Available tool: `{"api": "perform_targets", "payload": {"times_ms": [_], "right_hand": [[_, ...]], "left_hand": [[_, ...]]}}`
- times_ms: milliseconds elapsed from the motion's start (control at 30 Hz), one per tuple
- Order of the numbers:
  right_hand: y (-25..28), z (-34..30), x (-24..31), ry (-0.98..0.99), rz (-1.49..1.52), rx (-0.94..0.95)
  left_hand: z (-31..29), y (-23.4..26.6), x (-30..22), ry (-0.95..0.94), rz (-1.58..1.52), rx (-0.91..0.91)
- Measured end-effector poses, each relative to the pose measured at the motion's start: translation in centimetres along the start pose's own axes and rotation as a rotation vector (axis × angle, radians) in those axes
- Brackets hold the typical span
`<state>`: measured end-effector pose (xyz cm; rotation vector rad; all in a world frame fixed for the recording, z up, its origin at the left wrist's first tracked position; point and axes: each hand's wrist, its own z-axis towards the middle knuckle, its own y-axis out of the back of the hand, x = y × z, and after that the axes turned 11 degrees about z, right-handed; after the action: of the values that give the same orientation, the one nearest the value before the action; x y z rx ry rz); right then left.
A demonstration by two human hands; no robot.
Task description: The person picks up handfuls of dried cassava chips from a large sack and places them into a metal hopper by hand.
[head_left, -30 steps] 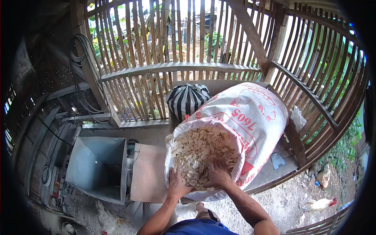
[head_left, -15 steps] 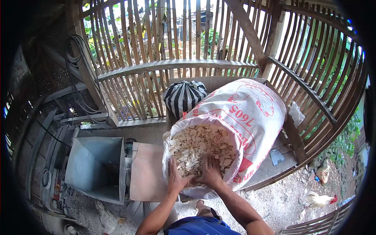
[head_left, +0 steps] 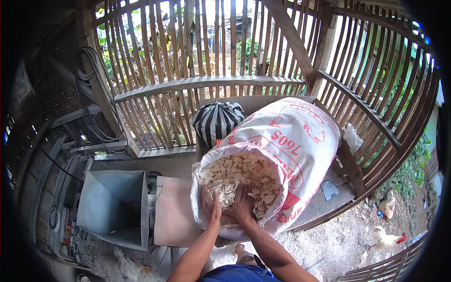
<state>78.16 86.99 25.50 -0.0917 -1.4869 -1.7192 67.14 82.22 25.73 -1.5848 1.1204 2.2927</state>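
Note:
A round white sack (head_left: pixel 280 168) with its top rolled open is filled with pale dried chips (head_left: pixel 237 165), broken and uneven like cut root. My left hand (head_left: pixel 210 205) reaches into it along the near left side, fingers stretched out against the chips. Close beside it, my right hand (head_left: pixel 242 205) is pushed into the chips, fingers spread and pointing away from me. The thumbs nearly meet, and some fingertips are partly hidden among the chips. Neither hand visibly grips anything.
A large stuffed white sack (head_left: pixel 300 136) with red print leans behind the open one. At the back stands a black-and-white striped bundle (head_left: pixel 217 122). To the left are a flat board (head_left: pixel 177 211) and a square metal hopper (head_left: pixel 112 207). A white chicken (head_left: pixel 387 238) is on the ground at right.
Both hands remain in the chips; the right hand has shifted slightly and its fingers have spread. The chips between the hands look disturbed. The whole view has moved a little.

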Motion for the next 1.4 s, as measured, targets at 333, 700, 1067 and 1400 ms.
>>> {"api": "perform_targets", "payload": {"times_ms": [333, 700, 1067, 1400], "right_hand": [[-1.4, 4.2, 1.3, -0.204, 0.726, -0.121], [-5.8, 8.0, -3.1, -0.588, 1.414, -0.268], [3.9, 8.0, 4.2, -0.365, 1.695, -0.136], [9.7, 11.6, 16.1, -0.113, 1.871, 0.018]], "left_hand": [[5.1, -3.4, 2.6, 0.027, -0.436, 0.044], [4.4, -5.3, -1.3, 0.343, -0.607, 0.114], [3.7, 1.2, -9.9, -0.05, -0.772, -0.016], [7.6, 11.0, -14.5, -0.227, -0.81, -0.225]]}}
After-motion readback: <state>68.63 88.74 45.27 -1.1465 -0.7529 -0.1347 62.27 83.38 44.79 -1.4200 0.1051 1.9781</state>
